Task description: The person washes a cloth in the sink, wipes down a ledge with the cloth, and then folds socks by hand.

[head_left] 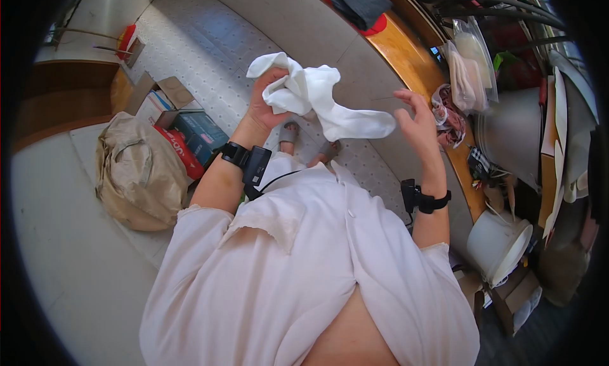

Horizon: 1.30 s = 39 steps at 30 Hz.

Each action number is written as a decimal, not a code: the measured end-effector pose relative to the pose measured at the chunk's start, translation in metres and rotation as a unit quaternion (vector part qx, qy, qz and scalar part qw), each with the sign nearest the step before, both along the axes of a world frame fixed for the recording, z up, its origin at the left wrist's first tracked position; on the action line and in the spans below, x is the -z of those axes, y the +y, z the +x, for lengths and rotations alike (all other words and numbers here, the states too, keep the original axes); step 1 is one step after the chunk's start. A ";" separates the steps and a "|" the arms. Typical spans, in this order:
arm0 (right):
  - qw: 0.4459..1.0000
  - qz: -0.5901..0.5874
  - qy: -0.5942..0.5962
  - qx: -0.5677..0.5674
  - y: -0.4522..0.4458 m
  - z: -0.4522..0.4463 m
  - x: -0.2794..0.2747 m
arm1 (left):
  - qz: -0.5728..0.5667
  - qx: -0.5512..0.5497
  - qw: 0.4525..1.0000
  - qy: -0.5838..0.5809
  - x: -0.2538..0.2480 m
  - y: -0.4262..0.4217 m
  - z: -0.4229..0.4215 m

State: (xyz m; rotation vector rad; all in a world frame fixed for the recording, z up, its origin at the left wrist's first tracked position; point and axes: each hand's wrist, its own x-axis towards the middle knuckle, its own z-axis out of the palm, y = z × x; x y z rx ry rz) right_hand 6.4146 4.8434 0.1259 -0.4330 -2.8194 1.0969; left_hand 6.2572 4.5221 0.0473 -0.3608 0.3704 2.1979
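White socks [311, 93] hang bunched in mid-air in front of my body, above the tiled floor. My left hand [269, 99] is wrapped round their left part, with some fabric folded over the fingers. One sock stretches out to the right, its rounded end close to my right hand [415, 118]. That hand has its fingers apart and bent, with a small gap between it and the sock, and holds nothing. Black devices are strapped to both wrists.
A beige bag [141, 172] stands at the left beside an open cardboard box [176, 92] and a teal box [200, 135]. On the right, a wooden ledge [406, 49] carries dark folded cloth [358, 6] and plastic packets [469, 68]. A white bucket [496, 244] is lower right.
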 end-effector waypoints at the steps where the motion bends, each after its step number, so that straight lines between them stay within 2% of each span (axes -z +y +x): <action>1: 0.988 -0.143 -0.056 0.008 -0.018 -0.009 -0.005 | 0.010 0.036 0.999 0.028 0.001 0.009 0.003; 2: 0.953 -0.282 -0.109 0.017 -0.040 -0.022 -0.010 | 0.021 0.073 0.995 0.058 0.000 0.018 0.006; 3: 0.916 -0.378 -0.133 0.017 -0.053 -0.030 0.003 | 0.055 0.111 0.992 0.011 -0.005 0.026 0.008; 4: 0.869 -0.469 -0.154 0.014 -0.063 -0.035 0.020 | 0.057 0.114 0.992 0.013 -0.013 0.035 0.011; 6: 0.855 -0.496 -0.144 0.054 -0.080 -0.042 0.039 | -0.074 0.139 0.988 -0.006 -0.025 0.047 0.013; 8: 0.833 -0.527 -0.140 0.094 -0.084 -0.041 0.047 | -0.047 0.164 0.985 0.021 -0.007 0.035 0.008; 10: 0.816 -0.549 -0.004 0.181 -0.082 -0.042 0.033 | 0.002 0.102 0.994 0.031 0.004 0.030 0.010; 11: 0.786 -0.587 -0.010 0.192 -0.080 -0.042 0.023 | -0.035 0.098 0.995 0.009 0.003 0.028 0.013; 15: 0.781 -0.594 0.035 0.190 -0.081 -0.042 0.012 | -0.044 0.089 0.995 0.032 0.013 0.024 0.017; 17: 0.791 -0.575 0.101 0.180 -0.075 -0.044 0.012 | -0.179 0.050 0.982 0.041 -0.002 0.028 0.017; 20: 0.805 -0.553 0.122 0.179 -0.062 -0.039 0.008 | -0.192 0.002 0.981 0.040 0.022 0.016 0.006; 24: 0.813 -0.530 0.167 0.173 -0.054 -0.033 0.002 | -0.174 -0.037 0.984 0.029 0.007 0.007 -0.002; 27: 0.807 -0.546 0.150 0.168 -0.059 -0.034 -0.008 | -0.165 0.006 0.985 0.050 -0.013 0.014 -0.001; 28: 0.807 -0.546 0.151 0.168 -0.063 -0.035 -0.005 | -0.141 0.071 0.986 0.050 -0.025 0.029 0.005; 29: 0.823 -0.531 0.134 0.154 -0.067 -0.036 0.001 | -0.116 0.134 0.983 0.048 -0.033 0.041 0.012; 30: 0.838 -0.515 0.117 0.139 -0.071 -0.038 0.005 | -0.117 0.132 0.983 0.048 -0.036 0.051 0.019; 32: 0.848 -0.502 0.111 0.128 -0.072 -0.041 0.001 | -0.201 0.191 0.923 0.266 -0.040 0.066 0.026; 34: 0.820 -0.524 0.130 0.192 -0.065 -0.042 -0.005 | -0.186 0.192 0.935 0.235 -0.043 0.066 0.024; 38: 0.840 -0.469 0.164 0.218 -0.040 -0.038 -0.008 | -0.143 0.191 0.943 0.232 -0.023 0.046 0.011; 39: 0.815 -0.514 0.166 0.211 -0.038 -0.037 -0.019 | -0.143 0.188 0.941 0.241 -0.022 0.043 0.009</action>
